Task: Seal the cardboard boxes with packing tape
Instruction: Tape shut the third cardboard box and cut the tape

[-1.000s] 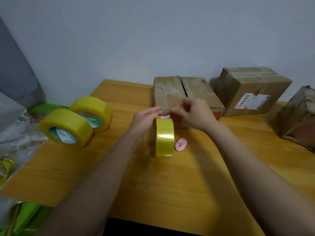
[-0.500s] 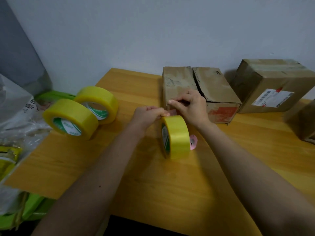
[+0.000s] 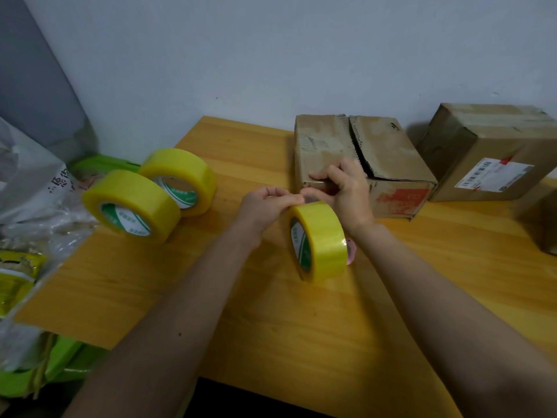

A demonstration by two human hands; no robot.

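Note:
A yellow tape roll (image 3: 322, 241) stands on edge on the wooden table (image 3: 271, 312). My left hand (image 3: 268, 205) holds the top of the roll with curled fingers. My right hand (image 3: 346, 191) pinches the loose tape end just above the roll, its fingers touching the front upper edge of a worn cardboard box (image 3: 388, 152). That box's top flaps are closed with a gap along the seam. A second cardboard box (image 3: 488, 146) with a white label stands to the right.
Two bigger yellow tape rolls (image 3: 135, 206) (image 3: 180, 176) lie at the left. A small pink object (image 3: 351, 251) peeks out behind the held roll. Plastic bags (image 3: 27, 188) and green items crowd the left edge. Part of another box (image 3: 545, 224) shows at the far right.
The view has shifted, so everything sits more to the right. My right hand has moved forward to the box's front edge, still at the tape end; my left hand stays on the roll.

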